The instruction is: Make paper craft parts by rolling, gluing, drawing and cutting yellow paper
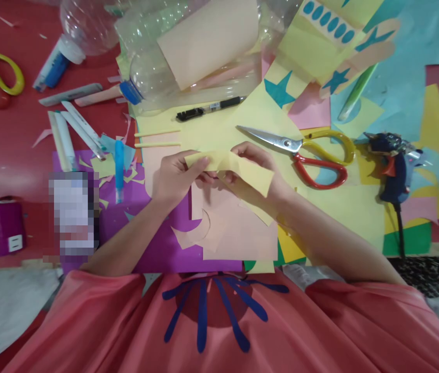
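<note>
Between both hands is a strip of yellow paper [256, 175], bent near its middle. My left hand [180, 173] pinches one end, thumb on top. The fingers of my right hand [256, 160] are curled around the other part, which slants down to the right. Beneath the hands lie pale pink paper sheets [238, 228] with a curved cut-out. Scissors [297, 150] with one yellow and one red handle rest just right of my right hand, blades parted slightly. A black pen [211, 108] lies beyond the hands.
Clear plastic bottles [153, 77] and a pink paper piece [211, 39] are at the back. A glue gun [394, 168] lies at right. Several markers [75, 127], a blue glue-stick-like tube [119, 171], a blurred-out rectangular object [73, 215] and purple paper [157, 248] lie left.
</note>
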`<state>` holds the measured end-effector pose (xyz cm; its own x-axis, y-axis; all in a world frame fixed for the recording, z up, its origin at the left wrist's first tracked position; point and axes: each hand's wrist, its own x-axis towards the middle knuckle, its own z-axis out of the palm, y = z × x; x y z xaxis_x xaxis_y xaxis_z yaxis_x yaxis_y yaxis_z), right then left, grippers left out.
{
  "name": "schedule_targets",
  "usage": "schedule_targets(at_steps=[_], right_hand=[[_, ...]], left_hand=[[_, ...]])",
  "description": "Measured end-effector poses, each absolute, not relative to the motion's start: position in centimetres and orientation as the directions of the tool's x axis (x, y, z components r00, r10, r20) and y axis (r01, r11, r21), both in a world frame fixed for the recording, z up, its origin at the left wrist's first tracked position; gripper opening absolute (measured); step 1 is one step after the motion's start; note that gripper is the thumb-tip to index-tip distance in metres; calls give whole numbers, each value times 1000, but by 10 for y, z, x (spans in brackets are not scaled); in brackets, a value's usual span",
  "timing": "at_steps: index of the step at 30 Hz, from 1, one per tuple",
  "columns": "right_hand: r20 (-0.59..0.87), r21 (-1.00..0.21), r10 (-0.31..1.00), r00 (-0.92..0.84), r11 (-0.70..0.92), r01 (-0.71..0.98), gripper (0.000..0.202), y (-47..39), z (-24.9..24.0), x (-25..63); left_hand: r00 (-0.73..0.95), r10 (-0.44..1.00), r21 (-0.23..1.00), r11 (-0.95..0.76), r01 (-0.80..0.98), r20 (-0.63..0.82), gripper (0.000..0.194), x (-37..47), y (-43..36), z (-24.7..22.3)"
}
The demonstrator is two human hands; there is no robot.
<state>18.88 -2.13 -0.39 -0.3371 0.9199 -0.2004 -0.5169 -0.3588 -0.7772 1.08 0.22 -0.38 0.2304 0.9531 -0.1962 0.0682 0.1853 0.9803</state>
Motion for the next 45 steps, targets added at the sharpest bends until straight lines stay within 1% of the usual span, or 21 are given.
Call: schedule_targets(at_steps=[6, 11, 13, 20, 23, 28, 30, 32, 35, 37, 41, 45], right_hand=[[-223, -782, 920, -323, -366, -504, 29, -20, -1, 187], [-223, -776, 914, -339, -377, -506, 30, -22, -4, 186], [-223, -772, 911, -346, -382, -509, 29, -22, -4, 186], [-223, -771, 915, -336, -377, -513, 26, -23, -3, 183], [-210, -765, 925, -316, -357, -536, 26, -24, -6, 183], [-232, -797, 932, -280, -347, -495, 27, -24, -7, 182], [-230, -814, 940, -253, -328, -479, 27, -24, -6, 182], [-214, -847, 953, -215, -291, -444, 30, -24, -4, 183], [-182, -920, 971, -155, -224, -321, 34, -21, -2, 186], [-161, -952, 980, -117, -186, -242, 37, -20, -3, 188], [-124, -972, 989, -84, -138, -188, 38, -18, -5, 191], [-118, -977, 990, -82, -131, -171, 40, -18, -6, 191]], left_hand=[[216, 973, 992, 64, 110, -87, 41, 13, 0, -2], [193, 972, 968, 91, 234, -138, 41, 10, -3, -2], [185, 972, 962, 98, 255, -148, 39, 9, -5, -4], [216, 952, 973, 191, 133, -216, 31, 14, -8, -7], [242, 945, 974, 204, 95, -221, 27, 16, -9, -5], [252, 944, 975, 193, 107, -214, 22, 16, -10, -9], [255, 943, 975, 187, 116, -211, 25, 15, -10, -11], [256, 946, 978, 177, 109, -200, 34, 14, -10, -10], [232, 958, 986, 159, 51, -166, 51, 11, -10, -7], [215, 966, 990, 137, 39, -142, 57, 10, -10, -4], [202, 976, 994, 68, 90, -85, 56, 12, -10, -2], [192, 976, 990, 88, 109, -107, 49, 15, -10, -2]])
